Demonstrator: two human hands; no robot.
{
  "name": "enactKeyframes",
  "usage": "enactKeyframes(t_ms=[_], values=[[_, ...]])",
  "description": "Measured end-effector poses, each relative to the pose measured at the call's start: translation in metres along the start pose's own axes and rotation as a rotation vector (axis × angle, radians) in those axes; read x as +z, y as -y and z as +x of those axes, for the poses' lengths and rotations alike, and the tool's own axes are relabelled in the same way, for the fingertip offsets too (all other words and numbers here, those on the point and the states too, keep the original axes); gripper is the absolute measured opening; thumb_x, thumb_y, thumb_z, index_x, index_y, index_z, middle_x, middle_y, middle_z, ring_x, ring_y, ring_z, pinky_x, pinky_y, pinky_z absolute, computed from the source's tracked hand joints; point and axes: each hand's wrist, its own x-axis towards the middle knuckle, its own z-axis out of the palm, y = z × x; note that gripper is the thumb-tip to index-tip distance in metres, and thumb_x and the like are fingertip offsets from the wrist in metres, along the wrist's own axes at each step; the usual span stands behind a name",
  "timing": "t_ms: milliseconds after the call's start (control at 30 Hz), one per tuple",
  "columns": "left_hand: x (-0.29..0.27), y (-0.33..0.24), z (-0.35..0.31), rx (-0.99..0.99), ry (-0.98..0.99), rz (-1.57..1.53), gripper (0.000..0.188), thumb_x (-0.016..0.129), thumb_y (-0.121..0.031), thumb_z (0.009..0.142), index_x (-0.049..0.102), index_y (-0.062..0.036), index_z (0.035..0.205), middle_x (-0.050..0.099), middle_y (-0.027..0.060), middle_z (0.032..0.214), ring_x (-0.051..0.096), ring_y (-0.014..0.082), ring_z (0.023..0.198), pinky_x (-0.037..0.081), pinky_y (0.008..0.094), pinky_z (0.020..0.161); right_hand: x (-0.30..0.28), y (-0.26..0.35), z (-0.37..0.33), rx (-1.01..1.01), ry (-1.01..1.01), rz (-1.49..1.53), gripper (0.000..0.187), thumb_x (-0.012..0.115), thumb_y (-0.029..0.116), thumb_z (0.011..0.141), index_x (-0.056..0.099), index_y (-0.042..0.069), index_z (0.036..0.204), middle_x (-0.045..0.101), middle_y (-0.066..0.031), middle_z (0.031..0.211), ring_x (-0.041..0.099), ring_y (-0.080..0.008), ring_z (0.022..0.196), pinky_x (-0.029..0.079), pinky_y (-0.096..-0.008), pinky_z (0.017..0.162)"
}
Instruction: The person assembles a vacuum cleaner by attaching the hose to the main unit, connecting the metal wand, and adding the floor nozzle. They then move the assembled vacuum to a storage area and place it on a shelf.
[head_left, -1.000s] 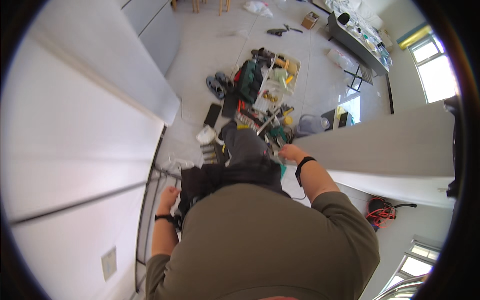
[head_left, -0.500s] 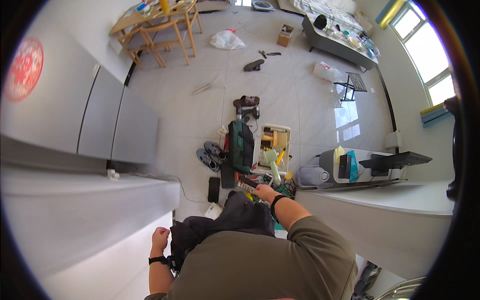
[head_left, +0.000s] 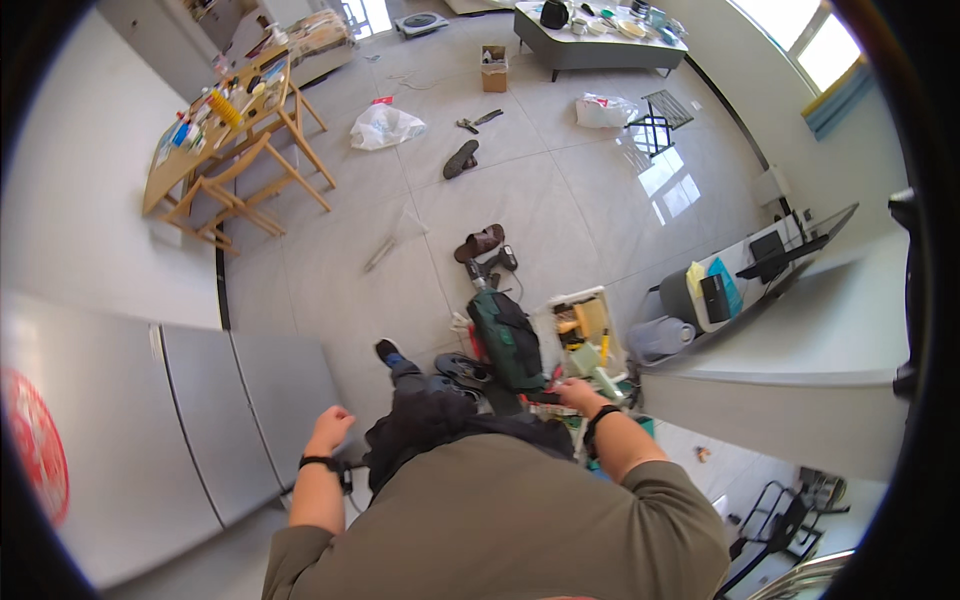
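Note:
My right hand [head_left: 580,396] is closed round one end of a long dark object [head_left: 544,398], reaching down beside the tool pile; its kind is too small to tell. A green and black tool bag [head_left: 507,340] lies just beyond it. Close by on the right, a white bin [head_left: 546,334] holds a pale green tool [head_left: 584,357] and several yellow items. Out to the left, away from the tools, my left hand [head_left: 331,428] has its fingers curled together, with nothing visible in them. Grey shoes [head_left: 464,369] lie beside the bag, partly hidden by my leg.
A cordless drill [head_left: 492,265] and a brown sandal [head_left: 480,243] lie beyond the bag. Grey cabinet doors [head_left: 190,420] stand on the left; a white counter [head_left: 760,400] is on the right. Farther off are a wooden chair [head_left: 245,200], a plastic bag [head_left: 388,128] and a cardboard box [head_left: 494,70].
My view has turned and shifted. One foot has stepped out to the left, beside the shoes. My right hand stays with the dark object; my left hand has risen in the picture.

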Motion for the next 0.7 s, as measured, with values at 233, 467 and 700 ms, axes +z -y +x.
enactKeyframes(t_ms=[233, 467, 700], values=[[-0.089, -0.019, 0.227, 0.116, 0.102, -0.127, 0.024, 0.062, -0.024, 0.078, 0.063, -0.0046, 0.093, 0.065, 0.0127, 0.088, 0.062, 0.0263, 0.084, 0.049, 0.0366, 0.076, 0.06, 0.174, 0.029, 0.113, -0.154, -0.327, 0.028, 0.06, 0.026, 0.084, 0.063, 0.001, 0.097, 0.065, -0.0106, 0.075, 0.063, -0.0221, 0.073, 0.05, -0.0343, 0.067], [-0.159, 0.003, 0.286, 0.05, 0.292, -0.148, 0.02, 0.06, -0.019, 0.078, 0.063, -0.0048, 0.093, 0.065, 0.0129, 0.088, 0.062, 0.0263, 0.085, 0.049, 0.036, 0.077, 0.092, 0.397, 0.067, -0.185, -0.031, -0.249, 0.033, 0.063, 0.031, 0.08, 0.064, 0.0, 0.093, 0.066, -0.0121, 0.079, 0.063, -0.0246, 0.076, 0.049, -0.0354, 0.07], [-0.206, 0.025, 0.364, -0.018, 0.304, -0.062, 0.021, 0.06, -0.018, 0.079, 0.061, -0.0033, 0.093, 0.065, 0.0123, 0.084, 0.062, 0.0253, 0.082, 0.049, 0.0367, 0.074, 0.117, 0.489, 0.185, -0.347, 0.093, -0.547, 0.038, 0.06, 0.037, 0.08, 0.065, 0.002, 0.094, 0.066, -0.0167, 0.09, 0.063, -0.0305, 0.089, 0.048, -0.0397, 0.079]])
